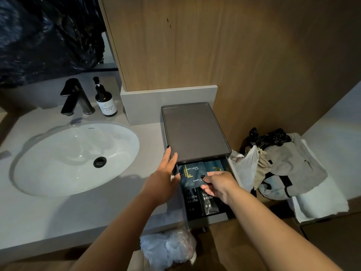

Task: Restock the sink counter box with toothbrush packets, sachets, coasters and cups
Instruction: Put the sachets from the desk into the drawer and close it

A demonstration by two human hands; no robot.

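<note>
A dark grey counter box with a tray top stands on the counter to the right of the sink. Its drawer is pulled out toward me. Two black toothbrush packets lie at the drawer's front, and blue sachets lie behind them. My left hand rests with straight fingers against the box's front left corner, its thumb by a sachet's edge. My right hand pinches the blue sachets over the drawer and covers part of the right one.
A white sink basin with a black tap and a brown pump bottle is at the left. A wood panel rises behind the box. Grey cloth, black and white plastic bags and a towel lie to the right. A crumpled plastic bag hangs below the counter edge.
</note>
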